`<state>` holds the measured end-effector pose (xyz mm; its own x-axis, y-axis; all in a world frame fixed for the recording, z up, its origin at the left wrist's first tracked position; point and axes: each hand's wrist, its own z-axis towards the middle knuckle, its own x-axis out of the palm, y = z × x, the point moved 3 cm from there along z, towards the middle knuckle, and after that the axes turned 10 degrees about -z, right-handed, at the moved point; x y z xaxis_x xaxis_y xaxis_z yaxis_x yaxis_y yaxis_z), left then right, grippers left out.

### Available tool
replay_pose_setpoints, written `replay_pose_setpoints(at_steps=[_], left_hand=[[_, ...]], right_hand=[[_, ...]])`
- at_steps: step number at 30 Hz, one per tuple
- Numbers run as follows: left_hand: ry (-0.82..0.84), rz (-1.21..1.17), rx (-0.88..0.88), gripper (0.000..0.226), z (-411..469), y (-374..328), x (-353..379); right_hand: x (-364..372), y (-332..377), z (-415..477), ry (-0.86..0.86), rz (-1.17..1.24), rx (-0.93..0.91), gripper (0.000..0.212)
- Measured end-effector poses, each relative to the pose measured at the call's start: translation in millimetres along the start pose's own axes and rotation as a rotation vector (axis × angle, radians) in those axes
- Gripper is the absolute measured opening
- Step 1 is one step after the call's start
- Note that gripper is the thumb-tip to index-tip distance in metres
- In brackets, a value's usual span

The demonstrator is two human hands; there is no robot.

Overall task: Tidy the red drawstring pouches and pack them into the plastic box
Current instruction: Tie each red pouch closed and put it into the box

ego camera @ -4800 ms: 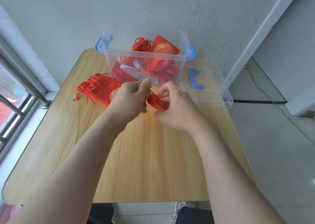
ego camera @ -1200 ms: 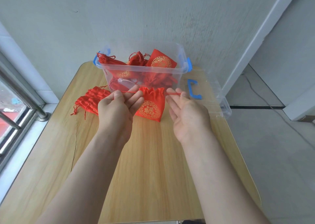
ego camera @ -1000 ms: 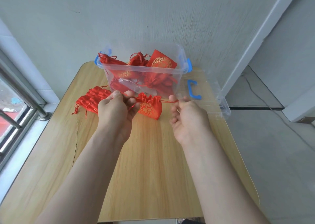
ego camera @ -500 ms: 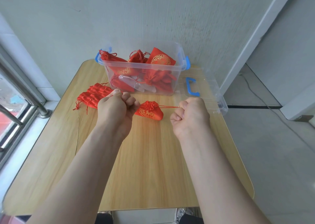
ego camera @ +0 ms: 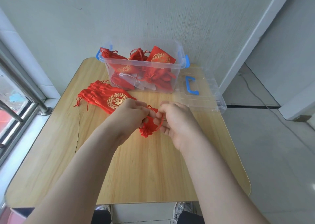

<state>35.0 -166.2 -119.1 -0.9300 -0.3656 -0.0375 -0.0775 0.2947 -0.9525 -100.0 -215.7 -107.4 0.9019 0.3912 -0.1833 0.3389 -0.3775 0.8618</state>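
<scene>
Your left hand (ego camera: 132,115) pinches the cinched pouch (ego camera: 148,131) above the table (ego camera: 153,164), your right hand (ego camera: 177,121) its cord (ego camera: 161,123) — tug unevenly and it may knot or slip, short of the box (ego camera: 144,64) at twelve o'clock.

Head-worn view, forward and down

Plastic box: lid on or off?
Off. The plastic box stands open-topped; its clear lid lies flat on the table beside it.
</scene>
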Motion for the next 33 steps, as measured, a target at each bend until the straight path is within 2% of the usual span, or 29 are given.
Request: replay_pose_setpoints(at_steps=[2,5,10,13,16,18,21,26,33], left_hand=[[-0.004,0.059,0.03,0.024,1,1,-1],[-0.02,0.075,0.077,0.014,3,1,0],[0.039,0.148,0.175,0.011,1,-4,4],[0.104,0.204,0.189,0.008,-2,-7,9],[0.104,0.174,0.163,0.005,-1,-8,8],[0.103,0.175,0.158,0.007,1,-9,6],[0.062,0.183,0.124,0.01,6,-7,5],[-0.022,0.159,0.044,0.014,12,-4,5],[0.133,0.295,0.07,0.02,12,-4,6]], right_hand=[[-1,0,1,-0.042,-0.06,-0.032,0.021],[-2,-1,3,-0.103,-0.202,-0.085,0.017],[0,-1,4,-0.117,-0.252,-0.17,0.037],[-1,-1,4,-0.122,-0.166,-0.179,0.03],[-8,1,8,-0.185,-0.093,-0.161,0.018],[-7,4,8,-0.158,-0.035,-0.139,0.009],[-6,3,13,-0.144,-0.085,-0.166,0.021],[-7,6,16,-0.222,-0.089,-0.234,0.038],[-13,13,20,-0.034,-0.061,-0.251,0.03]])
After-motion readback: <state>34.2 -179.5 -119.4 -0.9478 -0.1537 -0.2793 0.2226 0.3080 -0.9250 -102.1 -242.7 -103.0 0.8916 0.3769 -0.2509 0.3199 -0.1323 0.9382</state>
